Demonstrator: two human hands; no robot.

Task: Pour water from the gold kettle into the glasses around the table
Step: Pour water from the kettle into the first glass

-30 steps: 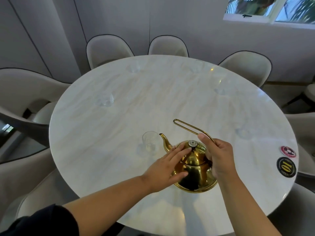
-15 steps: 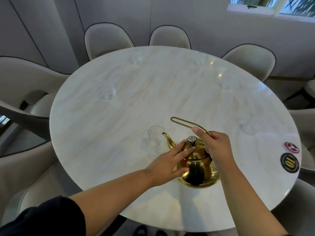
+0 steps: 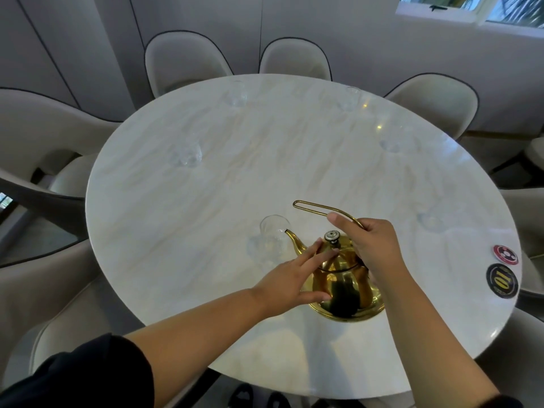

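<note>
- Right hand (image 3: 374,248): fingers curled round the rear of the thin wire handle (image 3: 321,208), thumb laid along the top of it. Closed grip on the handle.
- Left hand (image 3: 290,282): fingers flat and lightly spread against the shoulder of the gold kettle (image 3: 343,282), tips just below the lid knob (image 3: 332,236). Bracing, not gripping.
- Change over the last second: the kettle has tipped forward and shifted toward the nearest glass (image 3: 273,231); the spout tip (image 3: 287,231), which stood beside the glass, now sits at its rim. No stream visible; cannot tell if water is flowing.
- Judgement: pour into the first glass is starting. All else remains.
- Kettle: polished, mirror-like brass-coloured metal, bulbous body flaring to a wide foot, slim curved spout, looped handle, dark ribbed knob.
- Glasses: clear, thin-walled, hard to pick out against the top. Others stand around the rim, e.g. far left (image 3: 187,154), far centre (image 3: 237,94), right (image 3: 431,222).
- Table (image 3: 206,201): round, glossy pale marble with faint tan veining. Two round discs (image 3: 502,282) lie near its right edge.
</note>
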